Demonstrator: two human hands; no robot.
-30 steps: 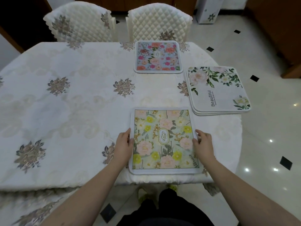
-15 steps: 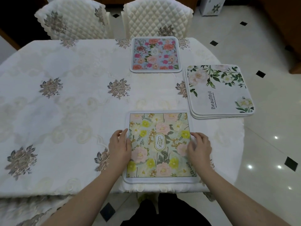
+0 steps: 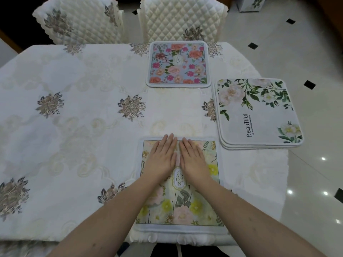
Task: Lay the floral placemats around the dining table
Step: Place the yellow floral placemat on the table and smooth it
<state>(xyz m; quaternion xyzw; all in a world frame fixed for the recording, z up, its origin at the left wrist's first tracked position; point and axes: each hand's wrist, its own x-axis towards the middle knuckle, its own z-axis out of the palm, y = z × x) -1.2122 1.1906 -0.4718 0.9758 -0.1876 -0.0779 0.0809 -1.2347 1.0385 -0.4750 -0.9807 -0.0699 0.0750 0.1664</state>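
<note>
Both hands are now lying side by side on the far half of the yellow-green "GARDEN" placemat [image 3: 182,199], having left its side edges. The left hand [image 3: 163,157] and right hand [image 3: 193,158] are pressing flat, fingers straight, gripping nothing. The mat is lying at the near edge of the dining table [image 3: 74,145]. A pink-flowered placemat [image 3: 178,64] is sitting opposite, before a quilted chair [image 3: 182,17]; a stack of "Beautiful" placemats [image 3: 258,113] is overhanging the right edge.
</note>
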